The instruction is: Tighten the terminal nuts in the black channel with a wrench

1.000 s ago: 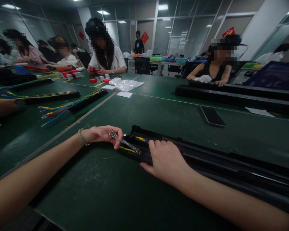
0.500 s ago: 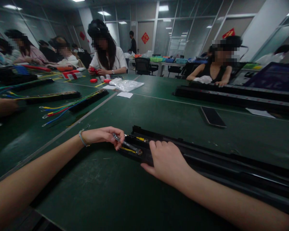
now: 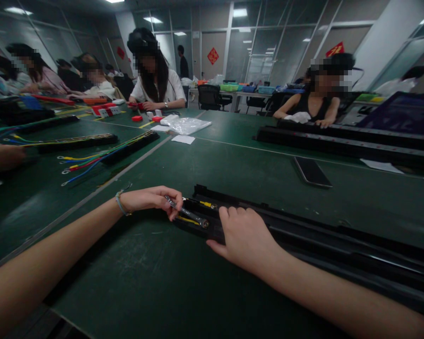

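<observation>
My left hand (image 3: 162,200) is closed around the shank of a metal wrench (image 3: 190,215). The wrench's ring end sits over a fastener at the near side of a long black rail-like housing (image 3: 304,221). A yellow-sleeved wire terminal (image 3: 205,204) lies inside the housing, beside a second bolt. My right hand (image 3: 245,238) grips the housing just right of the wrench head, fingers over the top and thumb along the near side. The underside of that grip is hidden. The housing runs from the middle of the table off to the right.
A phone (image 3: 313,172) lies beyond the housing. Black bars with coloured ring-terminal wires (image 3: 88,165) rest at left, near a co-worker's blurred hand (image 3: 3,157). A plastic bag (image 3: 189,125) and paper slip (image 3: 183,139) lie farther back. More long black housings (image 3: 339,141) are at right.
My hands, the wrench and the housing look almost unmoved. In the background, a standing person has shifted left.
</observation>
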{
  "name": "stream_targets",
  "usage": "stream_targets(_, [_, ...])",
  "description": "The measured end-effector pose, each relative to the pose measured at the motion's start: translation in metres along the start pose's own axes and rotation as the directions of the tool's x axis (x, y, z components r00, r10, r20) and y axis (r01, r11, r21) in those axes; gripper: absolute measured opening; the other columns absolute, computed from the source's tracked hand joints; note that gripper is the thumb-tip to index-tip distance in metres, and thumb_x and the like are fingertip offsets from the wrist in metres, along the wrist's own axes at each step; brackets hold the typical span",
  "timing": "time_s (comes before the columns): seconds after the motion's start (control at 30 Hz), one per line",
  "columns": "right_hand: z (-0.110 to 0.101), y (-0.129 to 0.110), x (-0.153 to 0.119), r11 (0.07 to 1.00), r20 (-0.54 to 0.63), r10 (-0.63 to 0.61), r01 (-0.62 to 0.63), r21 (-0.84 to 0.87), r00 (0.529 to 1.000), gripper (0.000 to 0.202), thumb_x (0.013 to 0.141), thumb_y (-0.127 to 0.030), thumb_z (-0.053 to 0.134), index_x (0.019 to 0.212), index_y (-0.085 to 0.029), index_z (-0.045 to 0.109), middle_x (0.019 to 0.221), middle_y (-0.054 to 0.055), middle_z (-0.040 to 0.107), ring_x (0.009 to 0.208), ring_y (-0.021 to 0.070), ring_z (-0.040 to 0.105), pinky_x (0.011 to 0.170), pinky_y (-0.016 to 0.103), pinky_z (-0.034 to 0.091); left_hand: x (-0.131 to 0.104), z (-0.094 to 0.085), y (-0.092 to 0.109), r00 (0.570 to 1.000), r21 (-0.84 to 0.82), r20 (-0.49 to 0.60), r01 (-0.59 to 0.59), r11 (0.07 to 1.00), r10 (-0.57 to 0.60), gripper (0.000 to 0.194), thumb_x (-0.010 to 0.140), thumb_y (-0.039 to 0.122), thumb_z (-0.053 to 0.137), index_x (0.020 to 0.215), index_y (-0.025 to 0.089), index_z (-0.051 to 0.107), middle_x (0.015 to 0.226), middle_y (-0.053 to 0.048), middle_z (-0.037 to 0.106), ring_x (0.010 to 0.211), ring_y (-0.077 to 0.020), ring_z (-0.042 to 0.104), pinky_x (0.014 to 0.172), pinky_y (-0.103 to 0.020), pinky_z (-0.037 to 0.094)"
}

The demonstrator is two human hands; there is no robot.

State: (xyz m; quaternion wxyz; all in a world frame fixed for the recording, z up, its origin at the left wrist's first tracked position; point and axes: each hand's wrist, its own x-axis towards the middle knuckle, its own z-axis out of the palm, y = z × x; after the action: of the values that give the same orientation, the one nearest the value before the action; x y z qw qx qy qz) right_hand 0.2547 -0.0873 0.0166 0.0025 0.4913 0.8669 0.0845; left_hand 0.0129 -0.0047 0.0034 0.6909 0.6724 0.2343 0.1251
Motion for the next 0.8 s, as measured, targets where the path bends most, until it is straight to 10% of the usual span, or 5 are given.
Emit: stream_targets(0.8, [-0.0028,-0.0004,-0.001,1.0,0.03,0.007,-0.007,-0.003,1.0,0.048,0.072,-0.055,0.038,0.091,-0.013,0.051,0.078,0.011,0.057,0.07,0.0222,0.053,0.062,0.035,0.038,0.0001,-0.0007,-0.0014,1.0,0.046,-0.005,0.004,0.999,-0.003,0.014,0.08,0.026,0.051,0.084,0.013,0.054,0.072,-0.003,0.057,0.069,-0.0153,0.053,0.066,-0.026,0.042])
